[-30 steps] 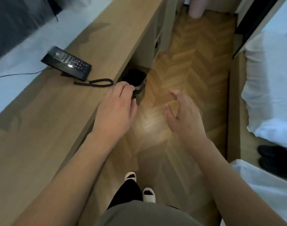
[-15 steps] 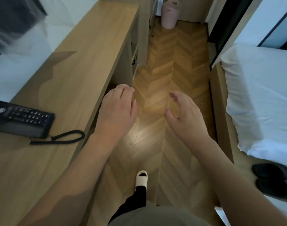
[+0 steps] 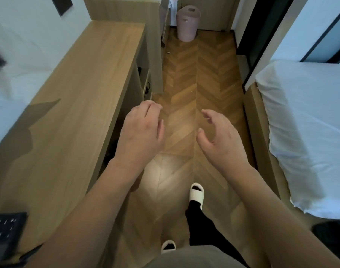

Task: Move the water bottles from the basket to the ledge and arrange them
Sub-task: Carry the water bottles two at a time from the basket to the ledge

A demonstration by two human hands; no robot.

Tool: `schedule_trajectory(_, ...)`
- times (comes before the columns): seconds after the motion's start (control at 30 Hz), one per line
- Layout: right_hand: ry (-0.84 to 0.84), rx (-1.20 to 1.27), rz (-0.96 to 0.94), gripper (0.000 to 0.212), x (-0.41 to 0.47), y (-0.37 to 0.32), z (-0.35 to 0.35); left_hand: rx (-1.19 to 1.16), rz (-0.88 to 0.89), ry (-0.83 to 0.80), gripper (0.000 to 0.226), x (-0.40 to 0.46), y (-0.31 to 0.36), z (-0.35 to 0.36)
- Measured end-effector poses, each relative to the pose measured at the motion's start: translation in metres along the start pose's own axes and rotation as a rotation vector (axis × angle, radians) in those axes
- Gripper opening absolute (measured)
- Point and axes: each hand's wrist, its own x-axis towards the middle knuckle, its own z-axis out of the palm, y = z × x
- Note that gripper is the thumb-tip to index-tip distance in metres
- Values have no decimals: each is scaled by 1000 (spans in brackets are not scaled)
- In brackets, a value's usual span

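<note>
My left hand (image 3: 141, 130) and my right hand (image 3: 221, 140) hang in front of me over the herringbone floor, fingers loosely curled and apart, holding nothing. A long wooden ledge (image 3: 84, 105) runs along the wall to my left, its visible top bare apart from a phone at the near end. A pink basket (image 3: 187, 23) stands on the floor at the far end of the aisle; its inside is not visible. No water bottle shows anywhere in view.
A black desk phone (image 3: 4, 231) sits at the ledge's near end. A white bed (image 3: 308, 136) fills the right side, a dark shoe (image 3: 331, 235) beside it. Open shelves (image 3: 144, 80) sit under the ledge. My feet in white slippers (image 3: 196, 192) stand in the narrow aisle.
The view has advanced along the aisle: the phone slid from mid-left to the bottom left corner, the pink basket came into view ahead. Both hands stayed empty in front.
</note>
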Motion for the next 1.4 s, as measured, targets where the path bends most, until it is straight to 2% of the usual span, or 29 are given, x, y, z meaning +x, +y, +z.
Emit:
schedule_trajectory(0.37,76,-9,-58,48,217,110,-22,20,11,-8,29,225,20,98)
schedule_trajectory(0.53,81,33,-1,48,308,145,-36,25,-8,-31,30,319,19,134)
schedule_trajectory(0.73,44,32,32,49,418,186,-20,4,-15,-43,31,430,-2,190)
schedule_trajectory(1.07,104,-56,115,50,656,253,-13,-27,84,-50,33,668,-55,277)
schedule_trajectory(1.4,73,-65,169,50,844,366,-23,-38,162,-131,30,869,-38,400)
